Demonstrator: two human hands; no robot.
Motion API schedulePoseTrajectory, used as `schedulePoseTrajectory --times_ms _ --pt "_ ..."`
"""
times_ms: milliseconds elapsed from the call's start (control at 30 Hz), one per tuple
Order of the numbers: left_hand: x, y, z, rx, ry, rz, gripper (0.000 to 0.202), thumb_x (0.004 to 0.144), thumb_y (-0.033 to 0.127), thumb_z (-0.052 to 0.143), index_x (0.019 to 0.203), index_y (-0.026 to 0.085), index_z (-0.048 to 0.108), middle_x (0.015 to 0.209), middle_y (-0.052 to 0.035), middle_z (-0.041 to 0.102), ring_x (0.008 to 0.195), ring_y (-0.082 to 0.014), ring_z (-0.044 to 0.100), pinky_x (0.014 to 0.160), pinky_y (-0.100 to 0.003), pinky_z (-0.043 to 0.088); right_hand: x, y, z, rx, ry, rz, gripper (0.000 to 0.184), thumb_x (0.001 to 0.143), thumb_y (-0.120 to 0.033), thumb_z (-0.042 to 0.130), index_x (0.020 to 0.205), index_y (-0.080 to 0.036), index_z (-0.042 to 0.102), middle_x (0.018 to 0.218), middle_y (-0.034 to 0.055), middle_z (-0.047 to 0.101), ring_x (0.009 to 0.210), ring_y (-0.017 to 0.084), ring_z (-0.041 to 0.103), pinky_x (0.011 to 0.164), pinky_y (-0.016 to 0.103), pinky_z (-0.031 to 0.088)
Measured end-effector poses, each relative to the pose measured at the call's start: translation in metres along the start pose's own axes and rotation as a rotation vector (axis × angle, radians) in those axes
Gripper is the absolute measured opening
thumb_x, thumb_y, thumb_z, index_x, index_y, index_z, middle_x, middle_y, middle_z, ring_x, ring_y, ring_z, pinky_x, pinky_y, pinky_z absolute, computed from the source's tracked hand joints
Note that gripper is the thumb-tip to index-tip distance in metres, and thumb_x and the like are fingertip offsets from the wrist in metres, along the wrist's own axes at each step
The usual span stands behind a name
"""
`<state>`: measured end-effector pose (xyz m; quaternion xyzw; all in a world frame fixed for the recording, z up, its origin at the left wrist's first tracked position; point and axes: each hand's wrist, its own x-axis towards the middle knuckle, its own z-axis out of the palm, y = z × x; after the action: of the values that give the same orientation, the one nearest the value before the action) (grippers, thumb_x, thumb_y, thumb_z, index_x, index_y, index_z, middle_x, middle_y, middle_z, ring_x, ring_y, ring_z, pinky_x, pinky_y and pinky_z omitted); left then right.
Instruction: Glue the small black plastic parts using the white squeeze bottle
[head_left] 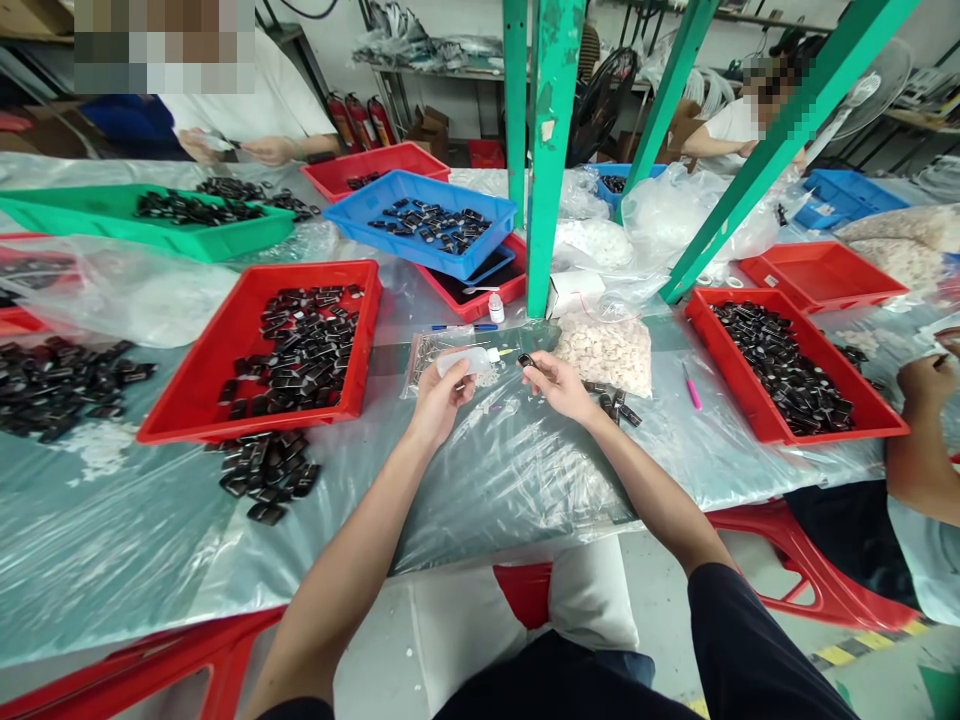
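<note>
My left hand [444,398] is closed around a translucent squeeze bottle [466,362] with a thin yellowish tip. The bottle lies nearly level, its tip aimed to the right. Between the fingertips of my right hand [559,386] is a small black plastic part [525,360], a short gap away from the tip. Below and behind the bottle is a clear bag of small pieces [421,362]. A bag of cream-coloured small pieces [604,352] sits just beyond my right hand, with a few black parts [621,408] near my right wrist.
A red tray of black parts [367,345] stands left, another red tray [877,425] right. Loose black parts [264,470] lie at the left tray's front. A green post [541,200] rises ahead. A pink-handled tool [691,388] lies right. Co-workers sit across and at right.
</note>
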<state>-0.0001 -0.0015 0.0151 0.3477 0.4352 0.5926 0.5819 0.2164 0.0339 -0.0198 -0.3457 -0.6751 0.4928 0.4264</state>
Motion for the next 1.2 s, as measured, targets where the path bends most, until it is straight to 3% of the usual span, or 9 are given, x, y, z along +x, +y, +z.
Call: schedulePoseTrajectory --times_ms 667,1200 --pt "0.000 0.001 0.000 0.009 0.036 -0.045 0.046 0.064 0.047 0.087 0.091 0.016 0.066 0.063 0.0026 0.057 0.051 -0.0074 0.047 0.046 -0.020 0.030 -0.002 -0.006 0.000 0.020 -0.040 0.010 0.051 0.092 -0.070 0.060 0.103 -0.020 0.059 0.081 -0.0001 0.061 0.060 0.012 0.052 0.060 0.027 0.046" --pt "0.006 0.004 -0.013 0.145 -0.008 0.073 0.041 0.066 0.047 0.086 0.090 0.017 0.073 0.068 -0.0001 0.061 0.052 -0.0073 0.043 0.049 -0.022 0.030 -0.005 -0.013 0.000 -0.014 -0.093 0.005 0.049 0.094 -0.068 0.059 0.100 -0.019 0.061 0.077 -0.0022 0.051 0.060 0.011 0.047 0.058 0.026 0.043"
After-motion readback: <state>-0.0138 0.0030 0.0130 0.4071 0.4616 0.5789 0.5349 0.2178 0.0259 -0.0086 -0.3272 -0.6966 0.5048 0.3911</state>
